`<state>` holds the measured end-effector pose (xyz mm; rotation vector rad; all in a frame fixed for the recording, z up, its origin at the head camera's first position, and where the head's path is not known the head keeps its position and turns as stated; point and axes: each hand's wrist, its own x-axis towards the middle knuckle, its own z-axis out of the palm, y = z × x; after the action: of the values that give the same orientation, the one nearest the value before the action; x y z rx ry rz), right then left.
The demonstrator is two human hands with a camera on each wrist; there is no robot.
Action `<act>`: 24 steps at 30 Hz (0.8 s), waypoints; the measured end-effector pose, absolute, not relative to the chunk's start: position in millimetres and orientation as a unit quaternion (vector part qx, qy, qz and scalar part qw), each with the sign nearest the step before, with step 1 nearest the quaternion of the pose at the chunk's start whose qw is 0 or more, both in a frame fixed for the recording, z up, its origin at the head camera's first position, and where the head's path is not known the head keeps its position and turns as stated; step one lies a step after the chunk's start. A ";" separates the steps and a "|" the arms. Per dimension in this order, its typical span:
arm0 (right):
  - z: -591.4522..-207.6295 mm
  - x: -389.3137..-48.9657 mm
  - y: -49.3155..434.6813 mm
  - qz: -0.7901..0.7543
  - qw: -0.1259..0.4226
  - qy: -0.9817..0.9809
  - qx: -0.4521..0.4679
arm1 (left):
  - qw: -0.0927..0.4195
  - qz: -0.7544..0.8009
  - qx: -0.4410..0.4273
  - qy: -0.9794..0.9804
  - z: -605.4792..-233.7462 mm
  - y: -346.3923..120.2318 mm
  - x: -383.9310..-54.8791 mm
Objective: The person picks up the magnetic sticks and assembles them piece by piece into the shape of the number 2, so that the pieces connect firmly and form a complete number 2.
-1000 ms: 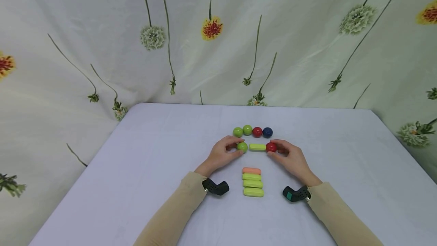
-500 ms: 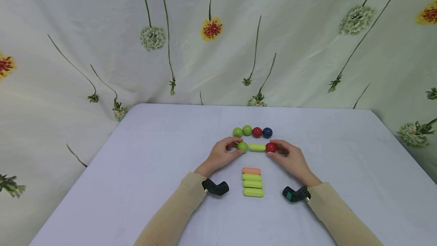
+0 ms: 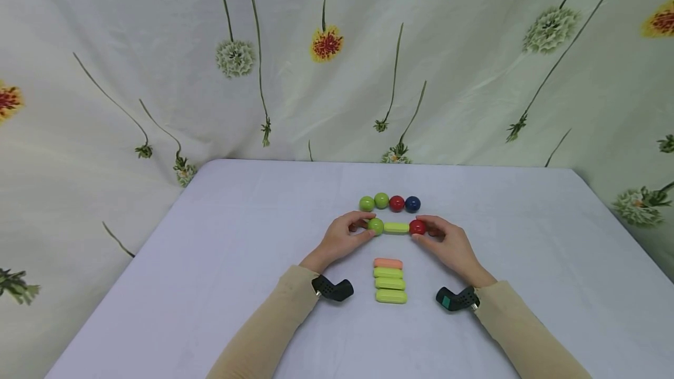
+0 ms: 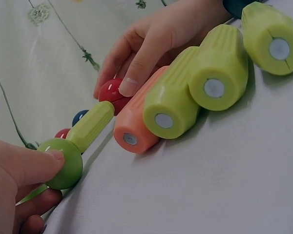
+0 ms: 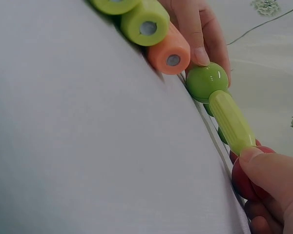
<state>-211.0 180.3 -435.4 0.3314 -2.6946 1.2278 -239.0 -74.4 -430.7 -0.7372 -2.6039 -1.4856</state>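
My left hand (image 3: 344,234) pinches a green ball (image 3: 376,226) between thumb and fingers. On the other side, my right hand (image 3: 444,240) grips a red ball (image 3: 418,227) the same way. Between the two balls lies a yellow-green rod (image 3: 396,227), its ends touching both of them. The left wrist view has this rod (image 4: 92,126) running from the green ball (image 4: 67,168) to the red one. In the right wrist view the thumb presses the red ball (image 5: 249,179) close to the rod's end.
Behind the hands is a row of loose balls: two green (image 3: 381,200), one red (image 3: 397,203) and one blue (image 3: 413,204). Nearer me lie an orange rod (image 3: 388,263) and several yellow-green rods (image 3: 391,296), with metal discs in their ends. A white cloth covers the table (image 3: 253,221).
The green ball in my left hand has moved right and closed the small gap to the rod. My right hand with the red ball has barely shifted.
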 end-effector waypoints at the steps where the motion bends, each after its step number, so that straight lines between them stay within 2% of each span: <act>1: -435.2 -211.0 180.3 0.411 0.081 -0.901 0.111 | 0.027 -0.482 -0.239 -0.843 -430.5 -74.4 -238.7; 15: -434.6 -212.1 179.4 0.427 0.100 -0.891 0.117 | 0.064 -0.475 -0.232 -0.847 -433.7 -74.2 -240.7; 24: -433.0 -210.6 179.1 0.387 0.141 -0.900 0.145 | 0.086 -0.483 -0.230 -0.841 -432.5 -73.0 -239.5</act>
<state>-210.6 179.1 -433.0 0.4181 -2.5985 1.1172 -239.5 -73.0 -432.5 -0.6846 -2.5058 -1.4402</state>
